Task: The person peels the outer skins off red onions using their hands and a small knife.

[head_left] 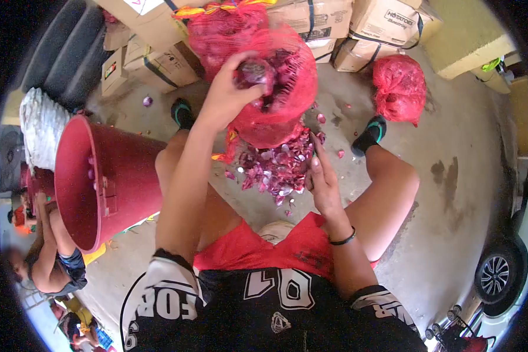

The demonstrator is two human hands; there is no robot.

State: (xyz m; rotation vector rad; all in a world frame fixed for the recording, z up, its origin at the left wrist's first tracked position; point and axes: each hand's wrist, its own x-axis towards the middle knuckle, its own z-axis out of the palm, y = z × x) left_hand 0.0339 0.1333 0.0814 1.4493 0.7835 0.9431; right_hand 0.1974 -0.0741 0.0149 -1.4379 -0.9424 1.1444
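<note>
My left hand (232, 91) is closed around a red onion (255, 76), raised over the mouth of an open red mesh sack (302, 73). More dark onions show inside the sack. My right hand (322, 179) is lower, beside a heap of onion skins (273, 167) on the floor between my legs. Its fingers close on a thin dark tool that looks like a small knife (312, 144), mostly hidden by the fingers and blending with the skins.
A large red tub (129, 170) stands at my left, with a few onions inside. Cardboard boxes (387, 23) line the back. Another full mesh sack (400, 88) sits at right. A person (56, 258) sits at far left; a car wheel (496, 273) is at far right.
</note>
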